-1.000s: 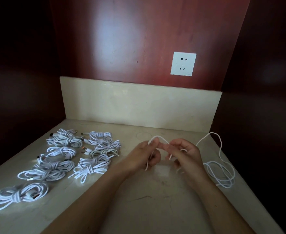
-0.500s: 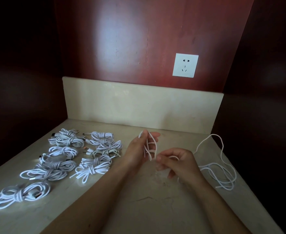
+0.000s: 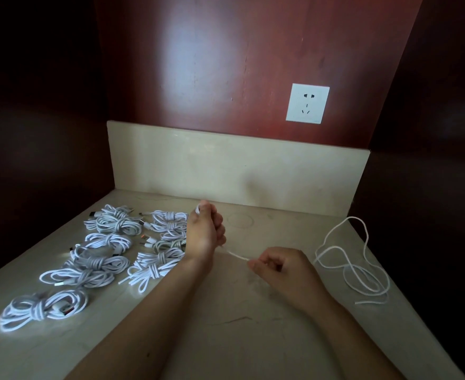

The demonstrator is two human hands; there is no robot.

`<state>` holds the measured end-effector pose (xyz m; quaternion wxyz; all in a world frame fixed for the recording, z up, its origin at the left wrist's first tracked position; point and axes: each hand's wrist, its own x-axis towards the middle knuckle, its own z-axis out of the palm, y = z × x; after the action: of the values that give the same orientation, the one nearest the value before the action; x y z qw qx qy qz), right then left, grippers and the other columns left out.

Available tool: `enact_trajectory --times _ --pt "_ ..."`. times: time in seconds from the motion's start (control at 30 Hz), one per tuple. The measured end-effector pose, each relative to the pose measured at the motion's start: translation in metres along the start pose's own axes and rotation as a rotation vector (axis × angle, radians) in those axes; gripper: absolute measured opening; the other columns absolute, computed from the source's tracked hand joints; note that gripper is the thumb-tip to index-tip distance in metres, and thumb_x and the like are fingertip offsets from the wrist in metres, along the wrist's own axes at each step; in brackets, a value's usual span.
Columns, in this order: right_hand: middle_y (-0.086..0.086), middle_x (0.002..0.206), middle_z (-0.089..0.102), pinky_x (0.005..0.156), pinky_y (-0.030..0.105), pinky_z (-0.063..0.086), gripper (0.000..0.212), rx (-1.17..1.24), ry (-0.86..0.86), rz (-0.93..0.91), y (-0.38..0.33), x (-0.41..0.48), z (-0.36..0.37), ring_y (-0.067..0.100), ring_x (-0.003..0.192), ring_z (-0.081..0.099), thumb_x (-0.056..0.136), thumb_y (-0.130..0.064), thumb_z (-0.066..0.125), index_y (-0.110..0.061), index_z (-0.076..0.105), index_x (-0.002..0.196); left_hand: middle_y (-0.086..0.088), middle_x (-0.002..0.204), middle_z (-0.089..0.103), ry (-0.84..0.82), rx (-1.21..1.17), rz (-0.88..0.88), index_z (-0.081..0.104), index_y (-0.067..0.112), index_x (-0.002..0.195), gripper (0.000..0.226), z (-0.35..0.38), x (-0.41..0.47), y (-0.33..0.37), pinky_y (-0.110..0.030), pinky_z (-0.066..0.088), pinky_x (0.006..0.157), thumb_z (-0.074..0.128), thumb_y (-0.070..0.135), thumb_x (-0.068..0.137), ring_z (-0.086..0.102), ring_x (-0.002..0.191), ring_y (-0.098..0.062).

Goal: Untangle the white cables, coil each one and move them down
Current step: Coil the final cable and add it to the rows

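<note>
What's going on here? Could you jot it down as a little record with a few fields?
surface: pale stone counter in a dark wooden alcove
left hand: closed around a few gathered loops of white cable
right hand: pinching the same cable, a short stretch taut between the hands
loose cable: uncoiled slack lying to the right
coiled bundles: tied-off white cables in two rows on the left
wall socket: nothing plugged in
</note>
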<state>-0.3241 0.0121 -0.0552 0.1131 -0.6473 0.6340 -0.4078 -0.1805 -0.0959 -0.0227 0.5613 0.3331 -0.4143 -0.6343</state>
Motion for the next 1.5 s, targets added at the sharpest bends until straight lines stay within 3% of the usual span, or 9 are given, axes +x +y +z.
enact_trajectory --times 0.17,0.33,0.53,0.7,0.83,0.93,1.13,1.37,1.5 --pt "-0.008 0.059 0.056 0.055 0.024 0.040 0.022 -0.037 0.035 -0.134 -0.017 -0.008 0.002 0.006 0.055 0.052 0.075 -0.047 0.055 -0.026 0.060 0.072 -0.002 0.062 0.043 -0.011 0.613 0.332 0.036 0.016 0.072 0.035 -0.007 0.004 -0.018 -0.031 0.032 0.052 0.034 0.029 0.105 0.038 0.052 -0.015" --pt "-0.011 0.066 0.061 0.060 0.034 0.047 0.012 0.022 0.104 -0.164 -0.019 -0.007 -0.002 0.011 0.063 0.058 0.082 -0.036 0.056 -0.033 0.061 0.071 0.004 0.054 0.052 -0.386 0.946 0.218 0.050 0.012 0.064 0.054 0.003 -0.011 -0.017 -0.021 0.036 0.057 0.030 0.041 0.105 0.046 0.046 0.001" --pt "-0.012 0.065 0.059 0.058 0.032 0.046 0.017 -0.009 0.358 -0.124 -0.012 -0.001 -0.010 0.009 0.061 0.056 0.079 -0.049 0.064 -0.033 0.061 0.078 -0.001 0.056 0.053 -0.716 0.870 -0.126 0.053 0.013 0.065 0.081 0.012 -0.029 -0.012 -0.024 0.032 0.048 0.002 0.069 0.094 0.042 0.048 -0.013" --pt "-0.005 0.072 0.065 0.061 0.026 0.046 0.013 0.295 0.408 -0.055 -0.006 0.004 -0.013 0.007 0.065 0.060 0.085 -0.017 0.073 -0.025 0.065 0.078 0.001 0.047 0.037 -0.933 0.732 -0.040 0.039 0.024 0.058 0.054 0.010 -0.036 -0.006 -0.025 0.025 0.043 0.029 0.053 0.102 0.027 0.044 -0.014" --pt "-0.011 0.089 0.071 0.078 0.021 0.049 0.012 0.301 0.386 -0.072 0.000 0.006 -0.012 0.007 0.087 0.066 0.095 -0.011 0.061 -0.018 0.070 0.091 0.000 0.047 0.030 -0.851 0.604 0.050 0.031 0.019 0.063 0.047 0.011 -0.036 -0.003 -0.020 0.025 0.040 0.031 0.044 0.103 0.024 0.043 -0.012" --pt "-0.017 0.098 0.070 0.084 0.024 0.049 0.020 0.241 0.386 -0.069 0.001 0.005 -0.008 0.007 0.097 0.066 0.098 -0.023 0.051 -0.022 0.071 0.102 0.001 0.045 0.033 -0.755 0.556 0.158 0.049 0.016 0.065 0.051 0.011 -0.035 -0.001 -0.022 0.028 0.042 0.031 0.047 0.102 0.028 0.042 -0.015" --pt "-0.004 0.063 0.055 0.058 0.042 0.045 0.019 0.156 0.399 -0.035 -0.004 -0.001 -0.006 0.013 0.057 0.051 0.097 -0.039 0.040 -0.033 0.057 0.102 0.000 0.060 0.055 -0.478 0.509 0.246 0.064 0.015 0.122 0.043 0.012 -0.029 -0.003 -0.018 0.031 0.041 0.028 0.034 0.106 0.038 0.043 -0.008" --pt "-0.013 0.073 0.064 0.061 0.034 0.050 0.016 -0.164 0.328 -0.081 -0.007 -0.003 0.004 0.006 0.065 0.061 0.094 -0.047 0.046 -0.033 0.052 0.089 0.000 0.092 0.075 -0.442 0.145 0.037 0.067 0.018 0.109 0.046 0.014 -0.023 -0.002 -0.024 0.055 0.071 0.026 0.038 0.105 0.065 0.086 -0.014" --pt "-0.009 0.076 0.065 0.066 0.037 0.049 0.014 -0.275 0.216 -0.198 -0.005 0.000 0.008 0.014 0.071 0.061 0.089 -0.037 0.050 -0.029 0.062 0.089 0.001 0.051 0.050 -0.378 -0.217 -0.173 0.052 0.012 0.084 0.044 0.017 -0.023 0.002 -0.024 0.051 0.050 0.027 0.042 0.104 0.053 0.046 -0.013"
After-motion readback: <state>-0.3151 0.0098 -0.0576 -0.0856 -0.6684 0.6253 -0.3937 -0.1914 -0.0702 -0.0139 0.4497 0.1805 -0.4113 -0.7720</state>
